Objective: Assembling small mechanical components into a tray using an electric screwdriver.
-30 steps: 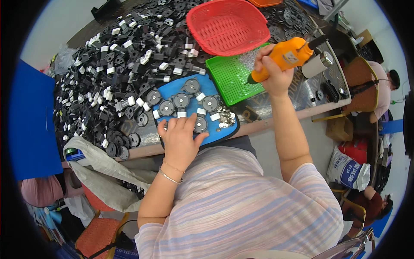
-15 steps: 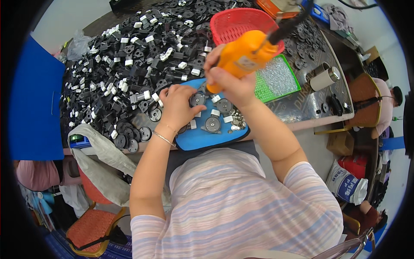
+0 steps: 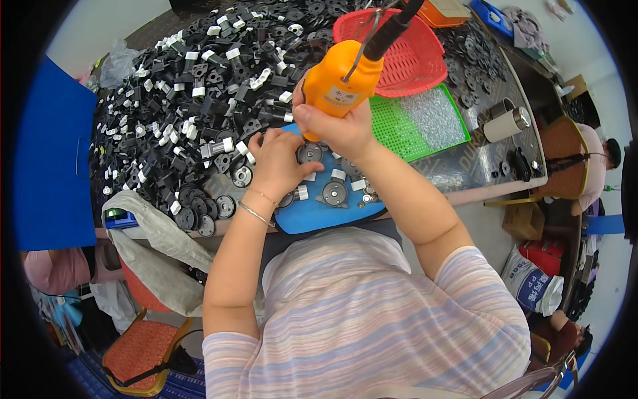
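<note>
My right hand (image 3: pixel 340 130) grips an orange power screwdriver (image 3: pixel 341 81) with a black cable running up from its top, held upright over a blue jig tray (image 3: pixel 312 211) at the table's front edge. Round grey disc parts (image 3: pixel 334 193) with white blocks sit in the tray. My left hand (image 3: pixel 278 165) lies flat on the tray's left part, fingers pressing on a part just left of the screwdriver's tip. The tip itself is hidden behind my right hand.
A large heap of black and white parts (image 3: pixel 193 100) covers the table's left and back. A red basket (image 3: pixel 405 50) stands behind a green perforated tray (image 3: pixel 415 123). A metal cylinder (image 3: pixel 505 121) is at the right. Another person (image 3: pixel 595 163) sits at far right.
My right hand has brought the orange screwdriver from the green tray leftward over the blue tray. My left hand has stayed on the parts in the blue tray.
</note>
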A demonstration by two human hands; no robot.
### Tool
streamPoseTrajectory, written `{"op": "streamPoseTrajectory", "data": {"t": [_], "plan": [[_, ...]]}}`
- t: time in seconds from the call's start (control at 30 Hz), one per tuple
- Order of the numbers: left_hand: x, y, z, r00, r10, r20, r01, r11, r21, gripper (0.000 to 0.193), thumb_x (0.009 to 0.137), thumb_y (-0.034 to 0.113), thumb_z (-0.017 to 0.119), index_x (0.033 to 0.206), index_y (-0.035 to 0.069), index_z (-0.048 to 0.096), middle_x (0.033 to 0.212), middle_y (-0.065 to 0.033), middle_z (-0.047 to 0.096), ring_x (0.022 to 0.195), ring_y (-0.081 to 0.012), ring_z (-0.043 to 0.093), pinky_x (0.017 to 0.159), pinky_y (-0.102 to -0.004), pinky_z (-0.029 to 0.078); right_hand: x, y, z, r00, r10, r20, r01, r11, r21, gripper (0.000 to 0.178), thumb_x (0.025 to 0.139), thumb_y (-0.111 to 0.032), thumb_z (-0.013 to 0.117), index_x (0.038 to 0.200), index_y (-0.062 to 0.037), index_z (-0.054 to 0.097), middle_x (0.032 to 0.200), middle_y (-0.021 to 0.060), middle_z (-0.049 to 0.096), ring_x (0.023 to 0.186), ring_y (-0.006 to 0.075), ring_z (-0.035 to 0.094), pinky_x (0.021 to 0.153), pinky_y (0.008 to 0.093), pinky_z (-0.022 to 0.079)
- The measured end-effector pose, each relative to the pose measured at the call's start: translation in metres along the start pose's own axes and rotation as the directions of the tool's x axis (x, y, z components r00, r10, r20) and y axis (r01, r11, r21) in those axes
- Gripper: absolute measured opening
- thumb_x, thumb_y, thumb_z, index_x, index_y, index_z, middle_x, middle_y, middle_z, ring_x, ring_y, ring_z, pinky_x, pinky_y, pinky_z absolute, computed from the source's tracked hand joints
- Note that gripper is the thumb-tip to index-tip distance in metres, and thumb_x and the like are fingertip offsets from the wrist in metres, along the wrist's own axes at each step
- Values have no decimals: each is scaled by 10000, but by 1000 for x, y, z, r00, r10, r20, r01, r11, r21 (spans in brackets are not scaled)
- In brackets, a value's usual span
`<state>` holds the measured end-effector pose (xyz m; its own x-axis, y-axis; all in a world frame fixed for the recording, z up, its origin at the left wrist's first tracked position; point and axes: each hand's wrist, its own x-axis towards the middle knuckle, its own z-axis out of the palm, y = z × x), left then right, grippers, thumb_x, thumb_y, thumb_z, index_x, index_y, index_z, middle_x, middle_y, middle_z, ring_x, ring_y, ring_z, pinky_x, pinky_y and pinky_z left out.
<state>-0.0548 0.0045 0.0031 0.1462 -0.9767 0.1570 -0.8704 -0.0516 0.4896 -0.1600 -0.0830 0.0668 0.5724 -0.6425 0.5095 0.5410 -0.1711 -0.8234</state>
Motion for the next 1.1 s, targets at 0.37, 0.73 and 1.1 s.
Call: {"op": "streamPoseTrajectory", "data": {"t": [0.37, 0.73, 1.1], "plan": [[-1, 2, -2, 1000, -1, -4, 1, 1000, -7, 437, 591, 367, 791, 894, 79, 665, 875, -53, 623, 1025, -228, 491, 951, -486, 217, -2, 4, 1, 999, 34, -12, -34, 998, 57, 213, 739, -7, 637, 915, -1, 516, 785, 55, 555, 601, 101, 550, 537, 227, 452], [-1, -4, 4, 995, 16, -100, -24, 997, -70, 454, 595, 378, 786, 937, 108, 660, 890, -37, 628, 1037, -231, 487, 957, -507, 213, 3, 8, 2, 991, 12, 134, -24, 995, 94, 277, 695, -36, 726, 940, -1, 602, 837, 32, 634, 754, 89, 591, 698, 247, 490], [-6, 6, 3, 1000, 22, -17, -20, 996, 85, 472, 634, 377, 762, 983, 76, 659, 962, -47, 640, 1068, -235, 486, 1005, -525, 154, -14, -8, -41, 999, 29, 43, -38, 976, 216, 263, 714, -144, 676, 871, -11, 513, 812, 107, 520, 630, 155, 543, 561, 259, 452]]}}
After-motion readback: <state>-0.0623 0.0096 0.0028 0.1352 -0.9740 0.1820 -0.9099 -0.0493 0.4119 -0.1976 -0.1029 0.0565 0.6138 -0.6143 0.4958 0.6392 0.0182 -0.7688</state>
